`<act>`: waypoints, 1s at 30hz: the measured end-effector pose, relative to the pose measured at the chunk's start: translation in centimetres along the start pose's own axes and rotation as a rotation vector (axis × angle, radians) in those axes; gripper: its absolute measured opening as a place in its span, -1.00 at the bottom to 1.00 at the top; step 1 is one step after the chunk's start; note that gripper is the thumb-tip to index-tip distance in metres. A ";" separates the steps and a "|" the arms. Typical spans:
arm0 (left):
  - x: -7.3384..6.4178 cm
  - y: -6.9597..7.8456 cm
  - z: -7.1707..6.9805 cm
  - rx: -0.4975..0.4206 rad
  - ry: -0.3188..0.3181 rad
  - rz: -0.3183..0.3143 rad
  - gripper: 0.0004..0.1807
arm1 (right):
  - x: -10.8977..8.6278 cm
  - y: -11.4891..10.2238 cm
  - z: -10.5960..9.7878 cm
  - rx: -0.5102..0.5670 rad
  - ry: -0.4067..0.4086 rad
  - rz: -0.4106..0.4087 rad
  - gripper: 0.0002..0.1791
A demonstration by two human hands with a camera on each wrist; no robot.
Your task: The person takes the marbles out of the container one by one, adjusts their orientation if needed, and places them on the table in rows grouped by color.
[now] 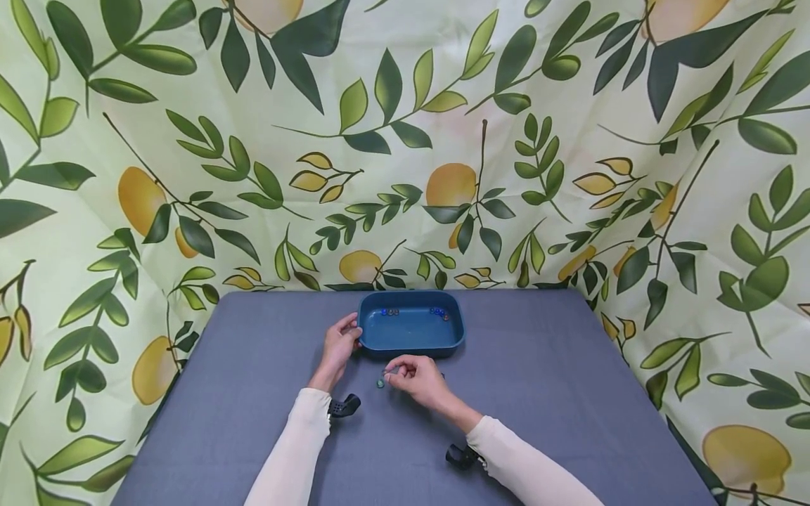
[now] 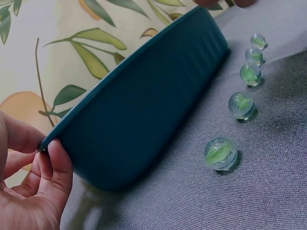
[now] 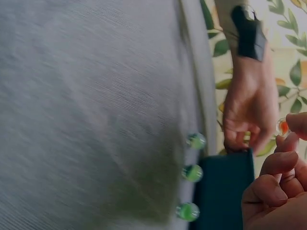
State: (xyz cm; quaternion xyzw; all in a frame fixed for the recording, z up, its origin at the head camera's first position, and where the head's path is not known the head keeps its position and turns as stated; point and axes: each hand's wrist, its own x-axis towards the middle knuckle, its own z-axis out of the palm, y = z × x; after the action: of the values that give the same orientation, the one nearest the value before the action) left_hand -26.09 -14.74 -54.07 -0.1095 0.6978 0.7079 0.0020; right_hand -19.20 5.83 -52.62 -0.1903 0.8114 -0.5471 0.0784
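A blue rectangular tray stands at the table's far edge. My left hand pinches its left rim between thumb and fingers, as the left wrist view shows closely. Between the thumb and fingertip of my right hand is a clear glass marble with an orange-red core. That hand is over the table just in front of the tray, its other fingers curled. Several clear marbles with green swirls lie in a row along the tray's near side; in the head view one green marble shows beside my right fingertips, the others hidden.
Inside the tray, blue and brownish marbles sit at the back left, and blue and orange ones at the back right. Grey cloth covers the table. A leaf-and-fruit patterned curtain rises behind and at both sides. Black wrist cameras stick out from the sleeves.
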 end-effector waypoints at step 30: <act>0.1 0.1 0.0 -0.038 -0.007 -0.009 -0.49 | -1.3 2.3 3.2 -0.214 -0.035 0.109 -0.92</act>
State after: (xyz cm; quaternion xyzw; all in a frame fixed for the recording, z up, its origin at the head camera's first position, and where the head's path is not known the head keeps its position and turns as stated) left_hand -26.23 -14.78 -54.03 -0.1102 0.6836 0.7215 0.0051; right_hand -17.43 4.41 -56.09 -0.1627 0.8728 -0.4488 0.1016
